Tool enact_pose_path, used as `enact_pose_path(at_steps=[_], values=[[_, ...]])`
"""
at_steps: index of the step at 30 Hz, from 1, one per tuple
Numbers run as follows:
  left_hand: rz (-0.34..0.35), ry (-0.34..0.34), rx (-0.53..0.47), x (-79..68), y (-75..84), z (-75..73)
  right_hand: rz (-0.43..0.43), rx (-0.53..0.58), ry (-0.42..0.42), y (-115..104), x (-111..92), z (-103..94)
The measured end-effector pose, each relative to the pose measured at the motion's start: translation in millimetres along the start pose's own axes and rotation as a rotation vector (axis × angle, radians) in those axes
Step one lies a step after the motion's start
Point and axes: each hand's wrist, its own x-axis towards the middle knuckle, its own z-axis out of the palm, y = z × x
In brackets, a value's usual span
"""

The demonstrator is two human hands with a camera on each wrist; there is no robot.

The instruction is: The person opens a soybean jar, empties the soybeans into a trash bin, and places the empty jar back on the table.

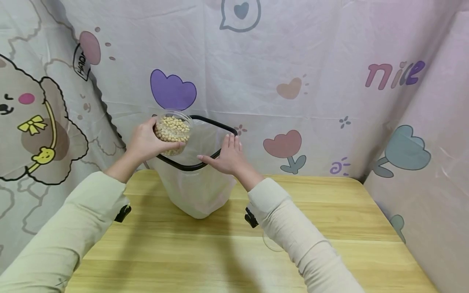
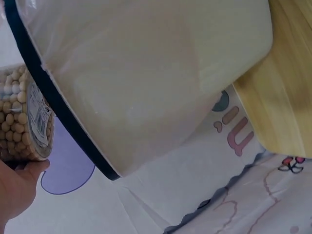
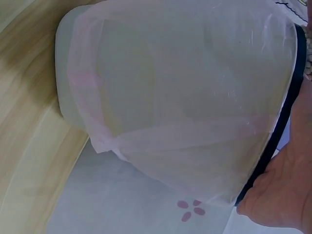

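In the head view my left hand [image 1: 143, 140] grips a clear plastic jar [image 1: 173, 132] of pale round beans, probably soybeans, over the left side of a bin [image 1: 198, 195]. The left wrist view shows the jar [image 2: 36, 117] from its end with a printed label, fingers [image 2: 31, 170] against its side. A black frame [image 1: 216, 122] rings the bin's mouth, and a thin translucent bag lines the bin. My right hand [image 1: 229, 158] rests on the frame's right side, fingers straight and thumb spread. Up close, the right wrist view shows that hand [image 3: 280, 190] touching the frame.
The bin stands near the back edge of a wooden table [image 1: 176, 260]. A clear round lid-like disc [image 1: 269, 245] lies on the table, partly hidden by my right sleeve. A printed cloth curtain [image 1: 322, 49] hangs behind and on both sides.
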Motion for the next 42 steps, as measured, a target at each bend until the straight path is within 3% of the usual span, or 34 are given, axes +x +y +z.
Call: enact_pose_path(at_steps=[6, 17, 27, 42], values=[[0.078, -0.072, 0.062, 4.3, -2.4, 4.0, -0.007, 0.016, 0.016, -1, -2, 1.4], [0.216, -0.139, 0.116, 12.6, -4.3, 13.6, -0.005, 0.021, 0.008, -2, -2, 1.0], [0.25, -0.229, 0.164, 15.3, -4.0, 16.8, -0.016, 0.034, 0.02, -2, -2, 1.8], [0.391, -0.254, 0.224, 20.1, -4.7, 18.5, -0.023, 0.029, 0.021, 0, -2, 2.3]])
